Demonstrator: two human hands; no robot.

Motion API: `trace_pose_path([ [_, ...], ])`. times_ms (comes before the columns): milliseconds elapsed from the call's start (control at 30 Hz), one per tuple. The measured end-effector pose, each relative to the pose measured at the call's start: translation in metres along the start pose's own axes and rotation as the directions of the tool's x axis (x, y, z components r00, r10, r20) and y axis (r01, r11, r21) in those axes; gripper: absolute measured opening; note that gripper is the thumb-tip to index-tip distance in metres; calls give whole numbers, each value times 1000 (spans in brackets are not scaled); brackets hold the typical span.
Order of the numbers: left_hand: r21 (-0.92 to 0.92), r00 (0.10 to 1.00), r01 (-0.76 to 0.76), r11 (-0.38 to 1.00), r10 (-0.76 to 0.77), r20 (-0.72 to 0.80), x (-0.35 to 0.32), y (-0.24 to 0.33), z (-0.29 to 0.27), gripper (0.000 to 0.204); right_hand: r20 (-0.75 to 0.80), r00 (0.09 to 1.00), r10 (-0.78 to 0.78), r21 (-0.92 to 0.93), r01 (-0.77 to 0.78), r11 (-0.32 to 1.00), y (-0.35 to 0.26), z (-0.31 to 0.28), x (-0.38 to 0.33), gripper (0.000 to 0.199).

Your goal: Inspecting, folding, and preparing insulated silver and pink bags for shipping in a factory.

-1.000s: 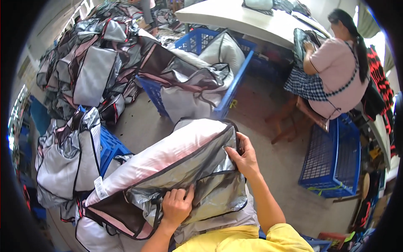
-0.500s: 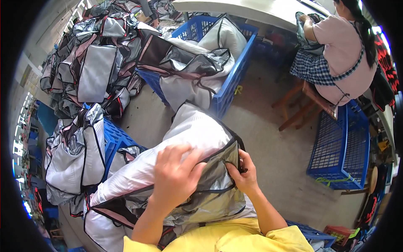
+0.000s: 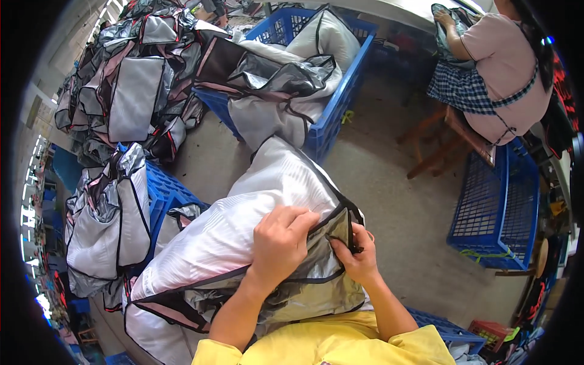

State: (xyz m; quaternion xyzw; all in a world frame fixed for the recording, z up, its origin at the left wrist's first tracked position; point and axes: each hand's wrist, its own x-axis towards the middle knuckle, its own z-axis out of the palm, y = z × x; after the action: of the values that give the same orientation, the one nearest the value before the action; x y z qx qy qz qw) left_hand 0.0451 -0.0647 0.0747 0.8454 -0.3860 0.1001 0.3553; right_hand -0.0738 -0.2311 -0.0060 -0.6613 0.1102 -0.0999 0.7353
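A large white fabric bag [image 3: 243,201] with black edge binding and a silver foil-like lining [image 3: 310,267] lies across my lap. My left hand [image 3: 281,240] is closed, its fingers curled against the white side, with the thumb side by the black-bound edge. My right hand [image 3: 358,254] pinches a dark bit of the bag's bound edge near its right corner. What lies inside the right fingers is mostly hidden. The bag's far corner reaches toward a blue plastic crate [image 3: 340,118] holding more such bags.
At far left rises a heap of silver and white bags [image 3: 131,91]. More bags [image 3: 103,225] hang over another blue crate [image 3: 167,188] at left. A co-worker [image 3: 505,79] sits on a wooden stool [image 3: 438,140] at far right, above a blue crate [image 3: 496,210].
My left hand has moved right along the bag and its fingers have curled in at the bound edge. My right hand keeps its pinch at the corner.
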Motion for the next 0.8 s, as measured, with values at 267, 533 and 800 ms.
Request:
trace_pose_path([
  [267,42,971,128,991,-117,-209,-33,-2,28,18,-102,993,-61,-255,34,966,-75,-55,-1,11],
  [533,207,962,61,976,-2,-275,-52,-5,33,15,498,849,-180,-856,514,53,-152,4,41,32],
  [800,164,964,65,984,-20,-264,-73,-10,39,21,651,752,106,-750,658,-62,-156,44,56,30],
])
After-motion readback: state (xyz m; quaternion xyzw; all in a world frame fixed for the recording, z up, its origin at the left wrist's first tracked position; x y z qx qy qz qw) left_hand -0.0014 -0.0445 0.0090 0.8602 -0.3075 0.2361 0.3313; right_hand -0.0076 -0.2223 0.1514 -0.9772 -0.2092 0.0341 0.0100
